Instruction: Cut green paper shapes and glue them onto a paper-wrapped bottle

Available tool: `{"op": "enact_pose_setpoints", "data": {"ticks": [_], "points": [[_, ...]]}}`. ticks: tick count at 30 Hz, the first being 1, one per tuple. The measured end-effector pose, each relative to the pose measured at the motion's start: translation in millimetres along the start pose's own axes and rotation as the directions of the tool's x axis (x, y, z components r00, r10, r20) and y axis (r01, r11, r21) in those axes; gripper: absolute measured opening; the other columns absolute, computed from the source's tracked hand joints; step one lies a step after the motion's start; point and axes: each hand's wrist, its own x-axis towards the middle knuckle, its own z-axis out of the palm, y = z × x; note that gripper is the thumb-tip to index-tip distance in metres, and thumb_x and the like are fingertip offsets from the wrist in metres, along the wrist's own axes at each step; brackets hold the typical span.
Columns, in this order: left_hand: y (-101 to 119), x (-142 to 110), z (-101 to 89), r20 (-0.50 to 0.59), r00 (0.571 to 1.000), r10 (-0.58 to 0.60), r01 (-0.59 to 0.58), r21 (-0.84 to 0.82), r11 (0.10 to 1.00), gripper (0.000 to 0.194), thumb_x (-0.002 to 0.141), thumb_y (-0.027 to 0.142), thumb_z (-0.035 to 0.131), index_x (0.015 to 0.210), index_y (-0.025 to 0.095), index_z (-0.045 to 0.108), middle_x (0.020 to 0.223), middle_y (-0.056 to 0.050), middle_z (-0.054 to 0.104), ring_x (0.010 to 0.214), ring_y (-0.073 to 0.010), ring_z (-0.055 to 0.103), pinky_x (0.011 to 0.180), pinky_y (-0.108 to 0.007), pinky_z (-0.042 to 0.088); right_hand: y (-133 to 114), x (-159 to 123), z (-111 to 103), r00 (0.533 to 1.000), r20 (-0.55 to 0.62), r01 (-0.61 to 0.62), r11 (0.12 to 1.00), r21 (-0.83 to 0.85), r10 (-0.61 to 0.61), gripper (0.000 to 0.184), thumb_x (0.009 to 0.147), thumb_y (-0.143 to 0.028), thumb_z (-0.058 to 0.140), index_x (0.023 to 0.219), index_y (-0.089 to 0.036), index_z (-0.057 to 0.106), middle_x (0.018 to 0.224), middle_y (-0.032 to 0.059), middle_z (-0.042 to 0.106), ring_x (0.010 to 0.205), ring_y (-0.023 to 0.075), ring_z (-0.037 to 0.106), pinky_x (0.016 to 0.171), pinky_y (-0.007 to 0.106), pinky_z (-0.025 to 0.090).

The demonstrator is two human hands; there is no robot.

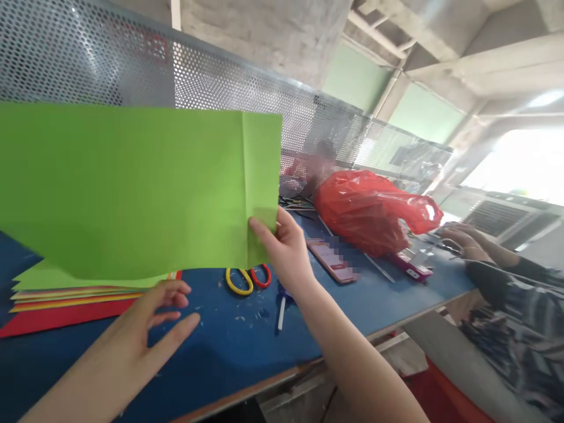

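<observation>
My right hand (pixel 284 249) pinches the lower right corner of a large green paper sheet (pixel 132 182) and holds it up above the blue table (pixel 229 346). The sheet has a vertical crease near its right edge. Just under the sheet's lower edge, my left hand (pixel 152 320) hovers with its fingers loosely spread, holding nothing. Beneath the raised sheet a stack of coloured paper (pixel 66 296) lies flat on the table, green on top and red at the bottom.
Scissors (pixel 247 279) with yellow and red handles lie behind my right hand, a white pen (pixel 281 311) beside them. Farther right are a phone (pixel 331 261), a red plastic bag (pixel 374 208) and another person's hands (pixel 462 241). A perforated metal screen (pixel 220 76) backs the table.
</observation>
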Motion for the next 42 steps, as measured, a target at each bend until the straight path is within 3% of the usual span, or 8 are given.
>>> {"op": "enact_pose_setpoints", "data": {"ticks": [4, 7, 10, 17, 23, 30, 36, 42], "points": [[79.9, 47.1, 17.0, 0.349, 0.906, -0.240, 0.412, -0.599, 0.687, 0.040, 0.082, 0.040, 0.061, 0.116, 0.020, 0.059, 0.109, -0.011, 0.069, 0.104, -0.0253, 0.065, 0.092, -0.038, 0.053, 27.0, 21.8, 9.1, 0.943, 0.078, -0.332, 0.893, 0.304, 0.324, 0.023, 0.078, -0.028, 0.062, 0.099, -0.022, 0.058, 0.080, -0.0009, 0.072, 0.070, 0.0169, 0.068, 0.069, 0.031, 0.057], [93.2, 58.0, 23.9, 0.331, 0.907, -0.258, 0.409, -0.840, 0.358, 0.039, 0.082, 0.022, 0.063, 0.120, 0.017, 0.057, 0.121, -0.010, 0.064, 0.115, -0.0231, 0.059, 0.100, -0.034, 0.047, 45.0, 26.7, 15.3, 0.895, 0.085, -0.442, 0.843, 0.306, 0.438, 0.023, 0.077, -0.022, 0.058, 0.101, -0.022, 0.056, 0.081, -0.0001, 0.073, 0.072, 0.0170, 0.069, 0.070, 0.031, 0.057], [92.8, 64.1, 24.7, 0.193, 0.912, -0.363, 0.291, -0.927, 0.239, 0.044, 0.082, 0.013, 0.062, 0.125, 0.019, 0.053, 0.121, -0.009, 0.065, 0.112, -0.0211, 0.060, 0.096, -0.034, 0.051, 55.1, 23.7, 19.8, 0.877, 0.138, -0.480, 0.840, 0.253, 0.460, 0.027, 0.077, -0.020, 0.057, 0.103, -0.020, 0.054, 0.083, 0.0009, 0.073, 0.071, 0.0177, 0.070, 0.072, 0.033, 0.057], [81.7, 60.8, 28.7, 0.118, 0.866, -0.486, 0.281, -0.918, 0.278, 0.036, 0.083, 0.003, 0.056, 0.116, 0.016, 0.060, 0.111, -0.011, 0.069, 0.093, -0.0210, 0.069, 0.079, -0.033, 0.061, 45.9, 18.2, 19.9, 0.871, 0.203, -0.390, 0.881, -0.269, 0.448, 0.034, 0.091, -0.028, 0.045, 0.124, -0.025, 0.048, 0.100, 0.0006, 0.071, 0.080, 0.0166, 0.069, 0.074, 0.031, 0.056], [79.5, 58.6, 28.0, -0.002, 0.863, -0.505, 0.199, -0.918, 0.342, 0.020, 0.083, 0.007, 0.057, 0.100, 0.011, 0.067, 0.106, -0.013, 0.069, 0.091, -0.0222, 0.068, 0.077, -0.036, 0.061, 36.9, 20.0, -3.2, 0.879, 0.080, -0.209, 0.532, -0.821, 0.470, 0.030, 0.092, -0.030, 0.046, 0.106, -0.011, 0.063, 0.106, 0.0178, 0.067, 0.102, 0.0297, 0.063, 0.088, 0.040, 0.046], [72.3, 59.0, 26.7, -0.060, 0.886, -0.461, 0.124, -0.925, 0.360, 0.012, 0.074, 0.016, 0.071, 0.085, 0.010, 0.070, 0.102, -0.010, 0.070, 0.093, -0.0205, 0.066, 0.081, -0.033, 0.059, 45.3, 0.0, -8.1, 0.809, 0.016, -0.126, 0.200, -0.972, 0.587, 0.040, 0.074, -0.032, 0.071, 0.102, -0.004, 0.063, 0.103, 0.0262, 0.067, 0.099, 0.0383, 0.063, 0.080, 0.039, 0.046], [74.2, 57.5, 24.2, -0.079, 0.884, -0.460, 0.116, -0.917, 0.382, 0.023, 0.071, 0.019, 0.074, 0.093, 0.012, 0.070, 0.110, -0.010, 0.068, 0.101, -0.0244, 0.064, 0.083, -0.036, 0.059, 48.3, 9.2, -16.5, 0.765, 0.024, -0.193, 0.266, -0.944, 0.643, 0.030, 0.078, -0.025, 0.063, 0.098, -0.003, 0.062, 0.094, 0.0242, 0.068, 0.086, 0.0334, 0.065, 0.069, 0.035, 0.044], [75.2, 57.5, 20.1, -0.121, 0.894, -0.432, 0.079, -0.906, 0.416, 0.032, 0.075, 0.019, 0.072, 0.106, 0.016, 0.067, 0.121, -0.009, 0.063, 0.108, -0.0270, 0.061, 0.083, -0.039, 0.060, 37.0, -9.8, -21.2, 0.785, 0.108, -0.356, 0.587, -0.727, 0.609, 0.041, 0.088, -0.050, 0.048, 0.106, -0.014, 0.054, 0.078, 0.0020, 0.058, 0.065, 0.0128, 0.054, 0.058, 0.024, 0.042]]}}
